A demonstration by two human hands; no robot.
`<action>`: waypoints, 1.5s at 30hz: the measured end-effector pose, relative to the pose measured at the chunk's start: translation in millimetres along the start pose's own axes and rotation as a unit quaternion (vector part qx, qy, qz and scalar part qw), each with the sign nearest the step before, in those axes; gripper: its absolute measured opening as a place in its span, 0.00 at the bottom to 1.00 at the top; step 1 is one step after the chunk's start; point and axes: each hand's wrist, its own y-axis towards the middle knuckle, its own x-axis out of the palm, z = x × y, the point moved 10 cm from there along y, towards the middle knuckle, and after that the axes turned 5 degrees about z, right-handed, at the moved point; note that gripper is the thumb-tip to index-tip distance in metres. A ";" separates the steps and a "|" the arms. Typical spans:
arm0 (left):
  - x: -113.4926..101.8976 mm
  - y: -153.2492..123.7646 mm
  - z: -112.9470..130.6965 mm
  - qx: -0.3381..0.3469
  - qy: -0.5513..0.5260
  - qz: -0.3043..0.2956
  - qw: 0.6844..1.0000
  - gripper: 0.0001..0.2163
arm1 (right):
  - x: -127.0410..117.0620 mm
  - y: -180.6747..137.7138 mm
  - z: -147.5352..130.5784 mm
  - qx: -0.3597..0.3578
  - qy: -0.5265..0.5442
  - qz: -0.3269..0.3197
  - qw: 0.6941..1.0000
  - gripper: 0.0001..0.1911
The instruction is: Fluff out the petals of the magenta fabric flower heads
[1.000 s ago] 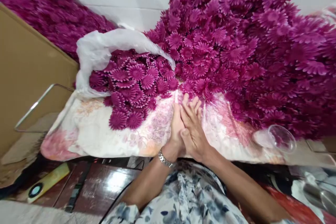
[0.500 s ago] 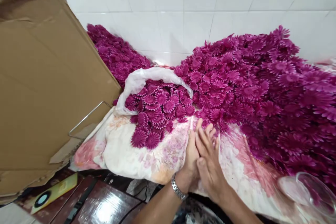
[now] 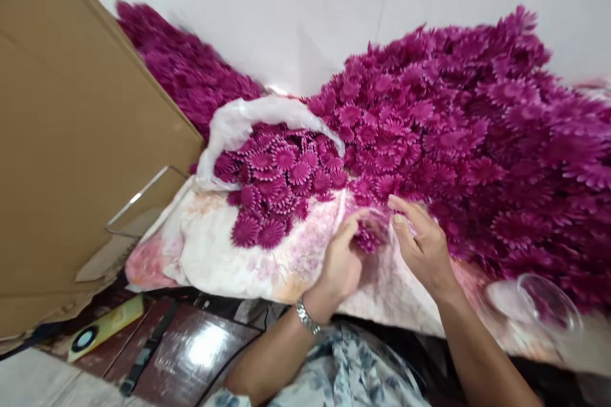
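Near the centre, over one floral cloth (image 3: pixel 214 254), the left hand (image 3: pixel 340 262) curls its fingers around a single magenta flower (image 3: pixel 367 240); the right hand (image 3: pixel 422 245) hovers just right of it, fingers loosely parted. The flower pile (image 3: pixel 453 114) is uncountable; one white bag (image 3: pixel 238 124), one cardboard sheet (image 3: pixel 71 140) left, one clear cup (image 3: pixel 548 296) right

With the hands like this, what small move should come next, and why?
Probably close the right hand onto the magenta flower: the left hand seems to pinch it above the cloth, and the right hovers just beside it.
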 end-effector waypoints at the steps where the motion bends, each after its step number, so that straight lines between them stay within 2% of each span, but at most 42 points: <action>1: -1.7 1.0 4.4 0.003 -0.001 -0.002 1.000 0.11 | -0.2 -3.6 3.4 0.025 0.026 -0.018 0.999 0.17; 3: -1.9 1.3 6.4 -0.002 0.007 -0.022 1.000 0.14 | 7.6 -12.2 6.5 0.060 0.066 -0.069 0.994 0.15; 6: -2.6 -1.3 0.3 -0.005 0.045 -0.045 0.998 0.19 | 23.8 -24.9 3.1 0.069 0.102 -0.124 0.985 0.17; 10: -1.6 -4.2 -4.8 0.031 0.099 -0.076 0.992 0.23 | 23.1 -31.8 3.3 0.057 0.094 -0.076 0.991 0.11; 12: -7.1 -3.2 -2.9 0.054 0.120 -0.057 0.990 0.22 | 17.9 -33.7 6.3 0.057 0.081 -0.049 0.994 0.09; 14: -15.9 -2.6 1.3 0.075 0.132 -0.022 0.988 0.19 | 12.5 -34.9 6.6 0.045 0.060 -0.033 0.997 0.10; 16: -20.4 -3.1 -0.7 0.064 0.141 -0.012 0.988 0.11 | 7.8 -35.1 1.3 0.011 0.023 -0.019 1.000 0.11; 17: -20.1 -3.7 -4.8 0.044 0.146 -0.022 0.988 0.06 | 7.4 -35.4 -3.5 -0.015 0.000 -0.017 1.000 0.11; 20: -19.8 -5.0 -13.2 0.006 0.152 -0.038 0.988 0.08 | 14.1 -38.4 -19.2 -0.089 -0.047 -0.036 0.994 0.14; 23: -29.7 -2.2 -6.1 0.031 0.129 0.007 0.991 0.11 | 21.9 -43.0 -25.7 -0.108 -0.034 -0.073 0.991 0.18; 26: -36.4 -0.5 0.4 0.058 0.129 0.030 0.989 0.12 | 23.2 -46.6 -20.4 -0.064 0.010 -0.109 0.992 0.17; 29: -38.8 -2.5 5.7 0.094 0.150 0.037 0.984 0.10 | 20.3 -48.9 -4.2 0.029 0.075 -0.112 0.990 0.12; 33: -31.5 -10.1 8.6 0.141 0.149 0.008 0.979 0.10 | 22.5 -53.3 20.4 0.147 0.129 -0.090 0.977 0.19; 36: -25.0 -15.8 12.1 0.177 0.168 -0.018 0.970 0.13 | 31.1 -57.3 26.9 0.189 0.192 -0.108 0.957 0.13; 38: -24.3 -15.6 10.7 0.172 0.195 -0.025 0.965 0.16 | 29.2 -58.0 28.6 0.203 0.222 -0.097 0.949 0.07; 40: -25.0 -12.6 3.6 0.135 0.228 -0.035 0.964 0.17 | 22.8 -56.6 25.5 0.187 0.222 -0.083 0.953 0.05; 43: -24.8 -10.2 -9.5 0.071 0.271 -0.062 0.958 0.10 | 15.4 -55.0 17.7 0.148 0.193 -0.081 0.967 0.02; 45: -21.3 -12.6 -9.6 0.077 0.300 -0.080 0.947 0.07 | 12.6 -54.9 17.7 0.144 0.167 -0.077 0.972 0.02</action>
